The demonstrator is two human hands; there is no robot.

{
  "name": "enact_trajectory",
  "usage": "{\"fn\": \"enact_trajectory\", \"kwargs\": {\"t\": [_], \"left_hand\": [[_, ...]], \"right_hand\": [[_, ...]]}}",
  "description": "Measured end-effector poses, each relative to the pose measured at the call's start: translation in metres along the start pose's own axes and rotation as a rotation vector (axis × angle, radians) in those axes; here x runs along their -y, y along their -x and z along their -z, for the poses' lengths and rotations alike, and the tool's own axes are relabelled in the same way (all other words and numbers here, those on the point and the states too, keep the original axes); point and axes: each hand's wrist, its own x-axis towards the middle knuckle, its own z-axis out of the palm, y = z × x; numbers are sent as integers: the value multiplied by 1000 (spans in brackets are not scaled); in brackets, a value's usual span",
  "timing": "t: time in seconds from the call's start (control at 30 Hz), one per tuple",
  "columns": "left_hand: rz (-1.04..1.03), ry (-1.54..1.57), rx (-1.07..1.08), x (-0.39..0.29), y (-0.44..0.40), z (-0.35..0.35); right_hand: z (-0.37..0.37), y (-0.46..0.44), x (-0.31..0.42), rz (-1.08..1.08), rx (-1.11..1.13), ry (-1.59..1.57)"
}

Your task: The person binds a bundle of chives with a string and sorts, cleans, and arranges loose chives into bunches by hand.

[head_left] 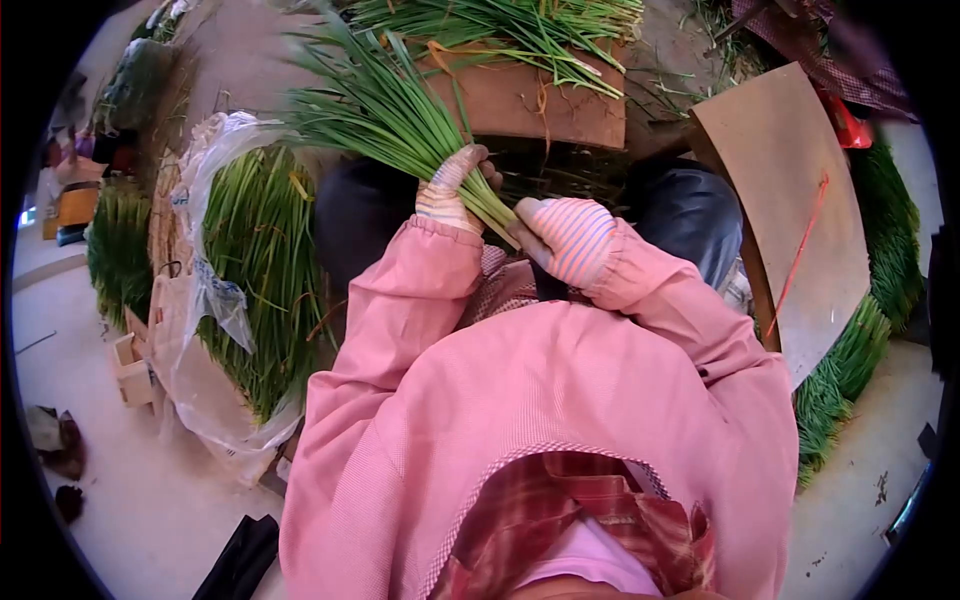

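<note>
A bunch of garlic chives (405,125) slants across the space in front of my chest, leaves fanning to the upper left. My left hand (458,188), in a striped fingerless glove, is wrapped round the lower stems. At the stem ends, my right hand (568,238), gloved the same way, has its bare thumb and fingers closed on the base of the bunch; some of those fingers are hidden. Just beyond both hands stands a brown board (545,98) with more garlic chives (500,22) lying on top and an orange tie (543,105) hanging over its edge.
On the left, a clear plastic bag (215,330) holds a large heap of garlic chives (262,240). A second board (795,190) at the right carries a red tie (800,250). Green bundles (845,370) stand beyond it. My dark-clad knees flank the middle.
</note>
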Motion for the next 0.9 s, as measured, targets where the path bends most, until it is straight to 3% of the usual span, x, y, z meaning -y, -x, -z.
{"fn": "enact_trajectory", "kwargs": {"t": [0.03,0.1,0.13,0.2,0.27,0.33,0.37,0.4,0.43,0.47,0.57,0.67,0.73,0.8,0.87,0.9], "left_hand": [[-11,-11,-3,-6,-2,1],[-165,110,243,-18,-6,4],[-99,282,184,-32,-9,5],[-124,278,342,-55,-2,10],[-91,236,446,-54,-7,19],[56,210,534,-44,-4,19],[86,175,484,-38,3,13],[100,181,503,-27,4,12],[120,150,605,-18,1,15],[136,121,707,-9,-1,16],[166,218,501,10,17,-3],[220,223,496,6,18,-2],[209,171,476,7,9,15],[207,117,458,9,4,30],[287,71,452,7,11,27],[327,82,497,6,12,25]], "right_hand": [[3,1,-1,6,53,4],[6,10,-4,4,196,35],[9,17,-8,-1,281,66],[-1,33,-42,-84,219,-294],[-1,25,-52,-215,-15,-513],[6,1,-54,-198,-159,-575],[14,-14,-48,-197,-146,-614],[15,-28,-37,-247,-174,-881],[9,-44,-39,-210,-194,-897],[10,-55,-32,-238,-20,-1221],[0,-68,-22,-293,-113,-1062],[-12,-69,-30,-283,-135,-1167],[-13,-64,-35,-430,-76,-1371],[-19,-66,-44,-433,-43,-1429],[-21,-72,-45,-310,-200,-1336],[-18,-70,-47,-311,-119,-1370]]}}
